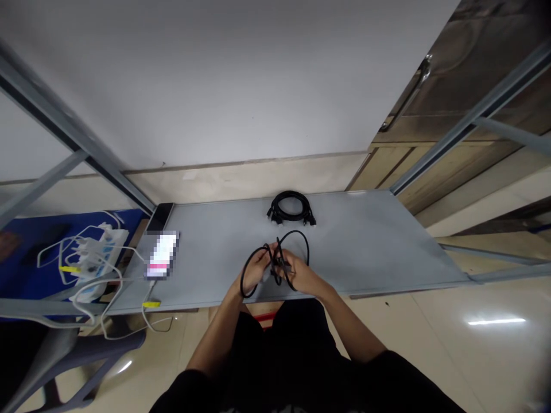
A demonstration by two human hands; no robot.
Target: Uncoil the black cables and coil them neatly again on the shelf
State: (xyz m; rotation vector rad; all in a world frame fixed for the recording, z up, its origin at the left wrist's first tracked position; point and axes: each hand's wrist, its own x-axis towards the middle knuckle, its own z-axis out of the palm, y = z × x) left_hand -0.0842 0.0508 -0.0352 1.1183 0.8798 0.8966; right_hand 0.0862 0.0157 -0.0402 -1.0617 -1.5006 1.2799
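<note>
One black cable [278, 263], slim, loosely looped

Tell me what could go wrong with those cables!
The thin, looped black cable might tangle, as its loops cross between the left hand and right hand.
The thin white cord, apparently plugged into the rectangular, lit-screen phone, dangles over the edge of the flat grey table; a snag could drag the phone off.

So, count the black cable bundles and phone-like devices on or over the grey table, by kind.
Black cable bundles: 2 (held bundle in left hand and right hand, coiled bundle on the grey table)
Phone-like devices: 2 (lit device, dark device)
Total: 4
</note>
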